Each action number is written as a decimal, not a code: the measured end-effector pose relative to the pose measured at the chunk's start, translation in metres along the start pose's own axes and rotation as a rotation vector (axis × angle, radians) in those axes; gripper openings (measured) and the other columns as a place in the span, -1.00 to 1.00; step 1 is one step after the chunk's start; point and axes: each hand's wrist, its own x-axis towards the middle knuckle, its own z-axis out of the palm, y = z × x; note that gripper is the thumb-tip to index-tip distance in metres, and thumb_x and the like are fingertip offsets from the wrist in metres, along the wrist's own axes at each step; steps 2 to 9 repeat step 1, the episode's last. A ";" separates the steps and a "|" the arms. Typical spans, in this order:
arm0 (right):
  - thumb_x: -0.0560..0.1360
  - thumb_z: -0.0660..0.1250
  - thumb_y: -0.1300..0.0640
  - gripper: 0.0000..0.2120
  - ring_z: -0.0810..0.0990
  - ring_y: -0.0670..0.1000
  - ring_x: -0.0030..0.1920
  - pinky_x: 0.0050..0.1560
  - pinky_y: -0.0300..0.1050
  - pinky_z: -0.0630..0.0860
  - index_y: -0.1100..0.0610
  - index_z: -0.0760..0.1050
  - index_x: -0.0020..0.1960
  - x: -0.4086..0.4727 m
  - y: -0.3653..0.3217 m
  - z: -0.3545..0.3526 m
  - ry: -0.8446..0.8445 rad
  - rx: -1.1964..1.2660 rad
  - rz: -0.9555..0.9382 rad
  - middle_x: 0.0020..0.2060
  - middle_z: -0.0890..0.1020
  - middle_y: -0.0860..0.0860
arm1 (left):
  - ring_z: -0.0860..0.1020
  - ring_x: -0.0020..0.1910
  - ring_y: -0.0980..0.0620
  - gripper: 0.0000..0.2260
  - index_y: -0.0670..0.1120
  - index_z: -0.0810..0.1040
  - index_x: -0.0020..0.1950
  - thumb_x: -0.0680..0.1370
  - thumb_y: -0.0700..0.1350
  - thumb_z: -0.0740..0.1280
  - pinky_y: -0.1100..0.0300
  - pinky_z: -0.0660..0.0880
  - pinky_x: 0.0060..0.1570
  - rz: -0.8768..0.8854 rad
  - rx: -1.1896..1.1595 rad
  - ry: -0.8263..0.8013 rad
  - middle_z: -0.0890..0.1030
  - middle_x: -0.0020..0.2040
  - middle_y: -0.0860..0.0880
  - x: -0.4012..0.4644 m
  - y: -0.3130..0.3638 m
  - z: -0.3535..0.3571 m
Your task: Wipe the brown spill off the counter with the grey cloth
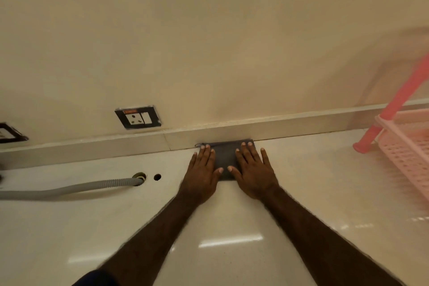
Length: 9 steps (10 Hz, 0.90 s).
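A folded grey cloth point(225, 158) lies flat on the pale counter point(232, 220), its far edge against the low backsplash ledge point(301, 124). My left hand point(203, 174) rests palm down on the cloth's left part, fingers spread and pointing at the wall. My right hand point(253, 172) lies palm down on its right part in the same way. Only the strip of cloth between the two hands shows. No brown spill is visible on the counter around the cloth; anything under it is hidden.
A grey ribbed hose point(69, 189) runs from the left into a hole in the counter, beside a small round hole point(157, 177). A wall socket point(138, 117) sits above. A pink plastic rack point(406, 146) stands at the right.
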 end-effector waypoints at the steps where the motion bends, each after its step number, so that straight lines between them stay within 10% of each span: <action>1: 0.69 -0.21 -0.38 -0.20 -0.25 0.08 0.75 0.72 0.24 -0.24 0.09 -0.01 0.76 -0.027 -0.005 -0.021 0.047 -0.012 0.006 0.76 -0.09 0.07 | -0.15 0.69 -0.07 -0.37 -0.16 0.01 0.69 0.73 0.18 -0.06 0.06 -0.28 0.63 0.038 0.036 0.055 -0.02 0.71 -0.16 -0.019 0.009 -0.023; 9: 0.69 -0.21 -0.38 -0.20 -0.25 0.08 0.75 0.72 0.24 -0.24 0.09 -0.01 0.76 -0.027 -0.005 -0.021 0.047 -0.012 0.006 0.76 -0.09 0.07 | -0.15 0.69 -0.07 -0.37 -0.16 0.01 0.69 0.73 0.18 -0.06 0.06 -0.28 0.63 0.038 0.036 0.055 -0.02 0.71 -0.16 -0.019 0.009 -0.023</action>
